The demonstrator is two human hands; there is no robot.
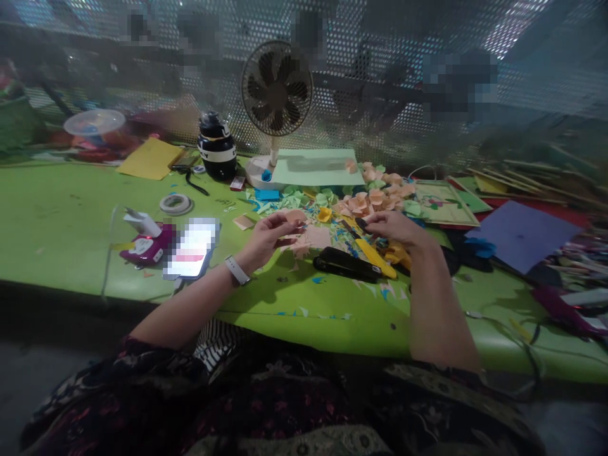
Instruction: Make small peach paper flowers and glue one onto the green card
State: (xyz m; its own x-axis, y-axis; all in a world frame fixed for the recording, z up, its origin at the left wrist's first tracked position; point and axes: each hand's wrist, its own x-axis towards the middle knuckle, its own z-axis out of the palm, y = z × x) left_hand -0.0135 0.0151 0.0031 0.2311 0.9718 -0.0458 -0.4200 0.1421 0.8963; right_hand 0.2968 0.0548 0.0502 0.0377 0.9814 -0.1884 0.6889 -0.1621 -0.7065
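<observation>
My left hand [266,235], a watch on its wrist, is raised just above the green table [71,221] and pinches a small peach paper piece [297,218] between thumb and fingers. My right hand [392,227] rests to the right, fingers curled over something small among paper scraps; what it holds is unclear. Between the hands lies a peach paper square [316,239]. A black stapler [344,264] and yellow-handled scissors [373,253] lie just in front of the hands.
Folded peach and green paper flowers [375,190] pile behind the hands. A small fan [277,95] stands on a white base, beside a black helmet [217,147]. A phone [192,248], tape roll [176,204] and purple device [145,247] lie left. Coloured sheets [522,237] lie right.
</observation>
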